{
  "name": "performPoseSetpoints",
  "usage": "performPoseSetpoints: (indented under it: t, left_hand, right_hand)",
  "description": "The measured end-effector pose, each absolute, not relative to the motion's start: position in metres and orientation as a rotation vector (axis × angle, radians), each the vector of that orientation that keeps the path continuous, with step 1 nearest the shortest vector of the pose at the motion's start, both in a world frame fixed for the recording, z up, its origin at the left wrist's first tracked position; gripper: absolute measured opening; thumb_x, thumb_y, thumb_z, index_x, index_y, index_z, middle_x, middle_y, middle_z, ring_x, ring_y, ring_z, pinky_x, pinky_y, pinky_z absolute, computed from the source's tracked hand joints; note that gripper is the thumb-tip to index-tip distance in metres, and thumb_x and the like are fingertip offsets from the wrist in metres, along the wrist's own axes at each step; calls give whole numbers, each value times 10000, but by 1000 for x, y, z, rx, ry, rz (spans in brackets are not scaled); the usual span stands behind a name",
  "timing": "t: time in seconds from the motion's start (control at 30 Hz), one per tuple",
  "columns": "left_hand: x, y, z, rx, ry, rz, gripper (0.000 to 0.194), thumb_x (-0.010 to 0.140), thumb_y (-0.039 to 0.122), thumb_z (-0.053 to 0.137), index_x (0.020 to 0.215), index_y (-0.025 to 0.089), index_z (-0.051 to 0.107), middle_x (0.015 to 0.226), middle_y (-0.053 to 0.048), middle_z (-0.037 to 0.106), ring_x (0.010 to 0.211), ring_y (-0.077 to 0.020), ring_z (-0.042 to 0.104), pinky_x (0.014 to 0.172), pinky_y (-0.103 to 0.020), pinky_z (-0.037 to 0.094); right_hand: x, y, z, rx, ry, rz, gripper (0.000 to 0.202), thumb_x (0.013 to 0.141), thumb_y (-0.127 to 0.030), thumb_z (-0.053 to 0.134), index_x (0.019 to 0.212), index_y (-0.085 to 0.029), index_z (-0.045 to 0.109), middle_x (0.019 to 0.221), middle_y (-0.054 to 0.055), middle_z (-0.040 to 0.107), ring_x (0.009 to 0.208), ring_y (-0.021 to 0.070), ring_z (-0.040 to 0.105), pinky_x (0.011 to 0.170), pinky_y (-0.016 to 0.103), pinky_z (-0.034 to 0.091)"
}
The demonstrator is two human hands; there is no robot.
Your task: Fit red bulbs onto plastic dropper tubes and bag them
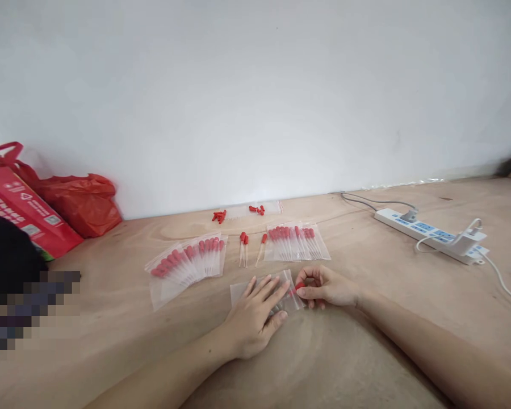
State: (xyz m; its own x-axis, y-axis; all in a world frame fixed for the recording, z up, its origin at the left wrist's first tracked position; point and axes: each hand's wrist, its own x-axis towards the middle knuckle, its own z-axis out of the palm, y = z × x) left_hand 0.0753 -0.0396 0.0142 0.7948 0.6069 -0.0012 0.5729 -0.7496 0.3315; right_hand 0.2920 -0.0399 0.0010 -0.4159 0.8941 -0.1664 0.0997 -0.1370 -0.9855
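My left hand (255, 321) lies flat with fingers spread over a clear zip bag (238, 291), pressing it to the table. My right hand (323, 287) pinches the red bulb of a dropper (300, 287) at the bag's right end; the dropper's stem is mostly hidden by my left fingers. Beyond my hands lie two loose droppers (244, 244) and a single dropper (262, 245). Bagged droppers (206, 253) fan out at the left. More bagged droppers (293, 238) overlap at the right.
Red bulbs (219, 216) and another bag (275, 208) with red bulbs on it lie near the wall. A white power strip (426, 230) with plugs and cables runs along the right. Red bags (80, 201) stand at the left, behind a dark object (8, 261).
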Motion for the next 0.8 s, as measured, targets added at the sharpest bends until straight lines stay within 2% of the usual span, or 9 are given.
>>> performPoseSetpoints:
  t: [0.13, 0.27, 0.5, 0.63, 0.8]
  left_hand:
    - [70, -37, 18, 2632, 898, 217, 488, 913, 375, 274, 1371, 229, 188, 1423, -54, 236, 1310, -227, 168, 1059, -481, 162]
    - [48, -32, 29, 2661, 852, 166, 441, 882, 303, 359, 1318, 247, 323, 1368, -45, 351, 1254, -217, 310, 1048, -452, 223]
    - [34, -30, 27, 2711, 812, 89, 420, 882, 305, 379, 1300, 276, 357, 1379, -18, 339, 1276, -217, 273, 1055, -466, 195]
    - [36, -30, 25, 2703, 793, 71, 430, 882, 392, 376, 1302, 300, 349, 1394, -9, 309, 1284, -228, 253, 1053, -476, 190]
    - [35, -30, 25, 2717, 804, 64, 474, 872, 438, 378, 1318, 290, 319, 1397, -9, 302, 1291, -222, 238, 1059, -462, 188]
  right_hand:
    - [292, -40, 0, -1163, -1427, 1601, 369, 581, -425, 701, 698, -141, 497, 542, -32, 576, 470, 75, 548, 453, 199, 440]
    - [297, -37, 0, -1221, -1365, 1558, 347, 589, -405, 706, 712, -133, 528, 533, -25, 584, 465, 74, 544, 489, 219, 465]
    - [299, -38, 3, -1111, -1229, 1698, 352, 574, -349, 739, 797, -112, 605, 628, -10, 602, 551, 65, 568, 548, 198, 484]
    - [299, -38, 2, -1078, -1126, 1726, 301, 593, -328, 737, 753, -118, 591, 608, -5, 600, 551, 69, 574, 546, 193, 484]
    - [300, -35, -2, -953, -1055, 1745, 271, 635, -259, 721, 815, -136, 560, 612, -30, 587, 501, 50, 564, 495, 162, 461]
